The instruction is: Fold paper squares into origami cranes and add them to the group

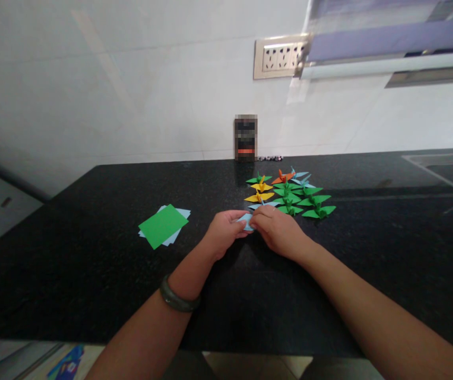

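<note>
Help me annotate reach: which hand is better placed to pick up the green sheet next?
Probably the left hand: it is nearer the green sheet, while the right hand sits farther off, near the folded paper cranes. Both hands hold the light-blue paper, though.

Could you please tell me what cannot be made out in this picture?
Head view: the full shape of the light-blue paper, covered by the left hand and right hand.
Head view: part of the front light-blue crane, behind the right hand.
Head view: most of the pale sheets, under the green sheet.
Head view: details of the dark upright object, blurred by pixelation.
</note>
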A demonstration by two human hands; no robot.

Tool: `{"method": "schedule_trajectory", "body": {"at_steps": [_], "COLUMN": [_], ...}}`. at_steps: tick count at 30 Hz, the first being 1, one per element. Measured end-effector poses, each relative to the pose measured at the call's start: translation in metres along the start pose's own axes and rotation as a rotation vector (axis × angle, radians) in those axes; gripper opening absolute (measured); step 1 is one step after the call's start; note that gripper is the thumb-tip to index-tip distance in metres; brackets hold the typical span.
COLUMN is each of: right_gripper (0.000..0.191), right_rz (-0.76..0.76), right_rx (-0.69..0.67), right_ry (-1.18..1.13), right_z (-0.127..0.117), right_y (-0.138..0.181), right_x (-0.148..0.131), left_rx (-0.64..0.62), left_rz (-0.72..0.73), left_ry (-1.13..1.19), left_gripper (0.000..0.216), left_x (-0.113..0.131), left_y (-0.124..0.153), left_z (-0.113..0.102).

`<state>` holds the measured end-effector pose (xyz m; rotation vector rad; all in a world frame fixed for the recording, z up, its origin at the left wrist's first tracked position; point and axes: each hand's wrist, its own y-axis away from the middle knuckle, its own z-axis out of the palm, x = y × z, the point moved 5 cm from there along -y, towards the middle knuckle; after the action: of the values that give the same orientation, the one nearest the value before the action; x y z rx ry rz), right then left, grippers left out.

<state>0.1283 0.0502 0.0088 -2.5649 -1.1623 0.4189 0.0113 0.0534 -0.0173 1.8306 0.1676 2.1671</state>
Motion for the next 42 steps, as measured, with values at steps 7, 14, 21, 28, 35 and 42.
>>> {"method": "schedule_trajectory", "body": {"at_steps": [7, 14, 21, 28, 35, 42], "right_gripper": [0.016, 0.011, 0.012, 0.010, 0.011, 0.014], "right_rz": [0.134, 0.147, 0.200, 0.419, 0.515, 0.215], "right_rx": [0.013, 0.046, 0.201, 0.110, 0.296, 0.507], "right_ry": [-0.207, -0.286, -0.369, -0.663, -0.826, -0.227], "right_z": [0.000, 0.000, -0.010, -0.002, 0.010, -0.015], "right_y": [-0.001, -0.001, 0.006, 0.006, 0.009, 0.008], "right_x": [0.002, 0.005, 0.019, 0.025, 0.024, 0.008], "left_rx": [-0.021, -0.063, -0.029, 0.026, 0.020, 0.089], "left_rz": [0.030, 0.055, 0.076, 0.215, 0.092, 0.082], "left_ry": [-0.040, -0.051, -0.039, -0.182, 0.088, 0.034], "left_gripper": [0.022, 0.038, 0.039, 0.047, 0.030, 0.024], "left_x": [0.000, -0.004, 0.001, 0.012, -0.003, -0.001], "left_y": [0.000, -0.002, -0.001, 0.002, -0.004, 0.000], "left_z": [0.000, 0.000, -0.001, -0.004, -0.002, -0.002]}}
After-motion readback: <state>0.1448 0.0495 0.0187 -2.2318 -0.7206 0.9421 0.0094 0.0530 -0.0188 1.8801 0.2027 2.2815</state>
